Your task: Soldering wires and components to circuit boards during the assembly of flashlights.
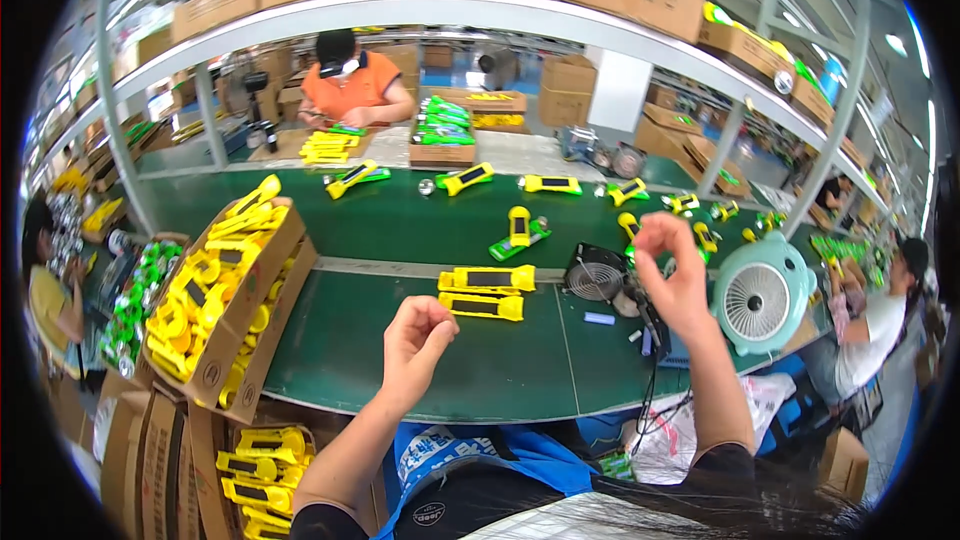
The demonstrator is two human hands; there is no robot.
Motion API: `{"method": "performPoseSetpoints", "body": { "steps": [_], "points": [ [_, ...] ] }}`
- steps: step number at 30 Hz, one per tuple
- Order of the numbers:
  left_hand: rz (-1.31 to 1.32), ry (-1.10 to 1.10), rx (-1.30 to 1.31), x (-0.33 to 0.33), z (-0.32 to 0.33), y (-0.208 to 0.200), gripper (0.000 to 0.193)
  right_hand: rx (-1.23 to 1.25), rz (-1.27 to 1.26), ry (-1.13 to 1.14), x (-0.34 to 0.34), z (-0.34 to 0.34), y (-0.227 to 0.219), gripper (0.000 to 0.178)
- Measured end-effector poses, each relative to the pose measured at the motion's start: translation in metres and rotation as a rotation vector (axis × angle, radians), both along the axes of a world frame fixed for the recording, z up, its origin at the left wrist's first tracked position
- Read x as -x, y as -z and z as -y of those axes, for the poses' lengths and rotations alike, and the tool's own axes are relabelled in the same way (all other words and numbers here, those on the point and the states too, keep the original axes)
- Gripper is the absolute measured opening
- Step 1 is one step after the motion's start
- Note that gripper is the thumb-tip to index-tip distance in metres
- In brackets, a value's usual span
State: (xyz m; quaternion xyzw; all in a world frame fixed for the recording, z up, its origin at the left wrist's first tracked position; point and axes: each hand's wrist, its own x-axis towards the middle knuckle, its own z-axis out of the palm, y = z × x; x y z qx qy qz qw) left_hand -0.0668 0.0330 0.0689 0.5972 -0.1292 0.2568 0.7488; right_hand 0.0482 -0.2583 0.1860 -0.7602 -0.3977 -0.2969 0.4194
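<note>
My left hand (412,348) is loosely curled over the green work surface, thumb a little apart from the fingers, with nothing visible in it. Just beyond its fingertips lie yellow flashlight-shaped pieces with dark panels, an upper piece (490,278) and a lower piece (482,307), side by side. My right hand (677,275) is raised to the right, fingers bent and thumb apart, with no object visible between them. Below and behind it are a small black fan (597,275) and dark cables. A yellow piece (519,227) rests beside a green package (520,245) farther up.
Cartons of yellow parts (215,290) stand at left, with another box of yellow pieces (262,470) below. A teal fan (757,295) is at right. Yellow-and-green items line the green belt (390,210). Across it works a person in orange (355,90). Overhead runs a shelf (450,8) of cartons.
</note>
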Motion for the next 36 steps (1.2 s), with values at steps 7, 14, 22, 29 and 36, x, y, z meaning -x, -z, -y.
{"method": "performPoseSetpoints", "body": {
  "steps": [7,14,22,29,36],
  "points": [
    [-0.074,-0.093,0.02,0.016,-0.018,-0.008,0.012,0.187,0.697,0.179,-0.104,-0.033,-0.138,0.036],
    [-0.25,-0.036,-0.022,-0.001,-0.014,-0.007,0.007,0.109,0.733,0.743,-0.222,-0.036,-0.252,0.047],
    [-0.309,-0.007,-0.037,-0.037,-0.008,-0.024,0.003,-0.122,0.718,0.556,-0.24,-0.034,-0.27,0.037],
    [-0.254,0.117,-0.126,-0.076,0.014,-0.081,0.002,-0.277,0.84,0.421,-0.203,0.001,-0.263,0.028],
    [-0.282,0.397,0.079,-0.166,0.043,-0.201,0.057,-0.386,0.856,0.349,-0.118,0.036,-0.262,0.031]
  ]
}}
